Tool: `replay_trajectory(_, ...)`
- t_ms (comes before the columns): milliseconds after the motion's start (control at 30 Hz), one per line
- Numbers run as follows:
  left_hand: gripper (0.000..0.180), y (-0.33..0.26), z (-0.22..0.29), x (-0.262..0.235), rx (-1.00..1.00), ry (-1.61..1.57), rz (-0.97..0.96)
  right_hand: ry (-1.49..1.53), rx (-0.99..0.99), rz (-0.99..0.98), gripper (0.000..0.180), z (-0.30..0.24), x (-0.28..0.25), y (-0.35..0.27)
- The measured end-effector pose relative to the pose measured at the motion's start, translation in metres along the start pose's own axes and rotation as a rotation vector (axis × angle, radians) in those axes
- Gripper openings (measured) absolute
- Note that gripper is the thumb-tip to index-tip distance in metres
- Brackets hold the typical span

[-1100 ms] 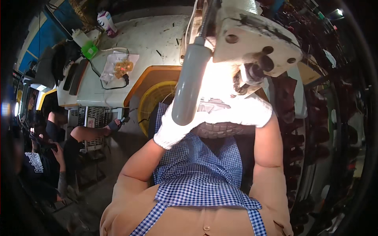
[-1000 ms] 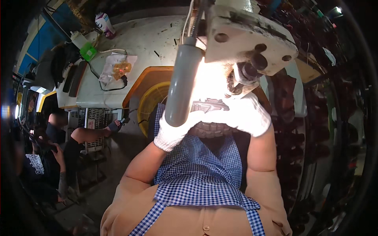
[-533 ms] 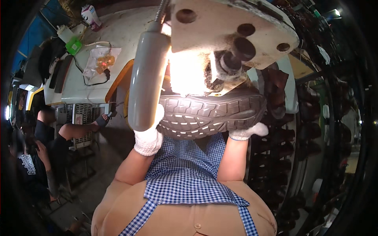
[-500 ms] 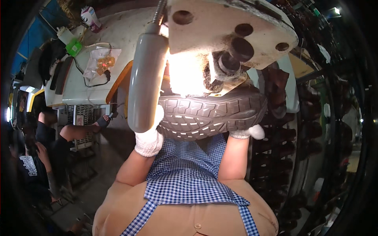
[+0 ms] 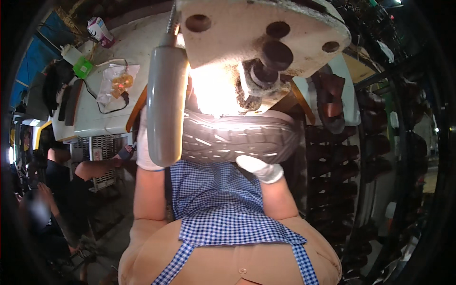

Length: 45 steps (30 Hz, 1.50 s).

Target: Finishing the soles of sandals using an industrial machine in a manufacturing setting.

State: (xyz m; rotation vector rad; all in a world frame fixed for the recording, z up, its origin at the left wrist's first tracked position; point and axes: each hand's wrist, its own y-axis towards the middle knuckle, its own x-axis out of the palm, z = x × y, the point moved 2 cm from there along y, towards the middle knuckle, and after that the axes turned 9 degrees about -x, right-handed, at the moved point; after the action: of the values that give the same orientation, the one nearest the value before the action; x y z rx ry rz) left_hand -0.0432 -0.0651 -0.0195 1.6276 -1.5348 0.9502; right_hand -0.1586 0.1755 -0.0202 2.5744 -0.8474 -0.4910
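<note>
Both my hands wear white gloves and grip a shoe (image 5: 237, 140), turned so its dark grey treaded sole faces me. My left hand (image 5: 142, 149) holds the shoe's left end, half hidden behind a grey machine handle (image 5: 165, 109). My right hand (image 5: 260, 169) supports the sole from below at its right part. The shoe sits directly under a beige machine head (image 5: 266, 35) with round holes and a dark spindle, lit by a bright lamp.
A white worktable (image 5: 107, 95) at the left carries a plastic bag, cables, a green block and a small carton. Racks of dark shoes (image 5: 342, 156) fill the right side. Other people (image 5: 52, 180) sit at the lower left. My blue checked apron hangs below.
The machine head now looms larger and lower. The shoe has gone from hidden in my hands to sole-up under the head, and my right hand has shifted beneath the sole.
</note>
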Motion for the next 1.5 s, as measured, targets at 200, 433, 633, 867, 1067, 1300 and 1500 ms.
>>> replay_trajectory(200,0.034,-0.037,0.022,0.005,0.506,1.343,0.126,0.381,0.178,0.030,0.062,-0.001,0.040,0.010)
replay_trajectory(433,0.034,-0.062,0.044,-0.027,0.628,1.373,0.292,0.126,0.256,-0.213,0.069,-0.002,0.024,0.034)
replay_trajectory(633,0.053,-0.018,-0.047,0.011,0.349,1.678,0.013,-0.396,0.373,-0.527,0.061,-0.055,-0.020,0.075)
replay_trajectory(867,0.067,0.017,-0.095,-0.015,0.166,1.688,0.330,-0.606,0.005,-0.713,0.065,-0.058,-0.040,0.100)
replay_trajectory(1067,0.064,0.014,-0.107,-0.044,0.216,1.207,0.305,-0.056,-0.077,0.323,0.100,0.009,-0.070,-0.009)
replay_trajectory(1300,0.039,0.006,-0.100,-0.078,0.266,1.115,0.360,0.014,0.312,0.595,0.054,-0.019,-0.099,-0.076)
replay_trajectory(1500,0.068,0.008,-0.113,-0.051,-0.088,0.750,0.111,0.393,0.217,0.854,0.049,-0.064,-0.108,-0.068)
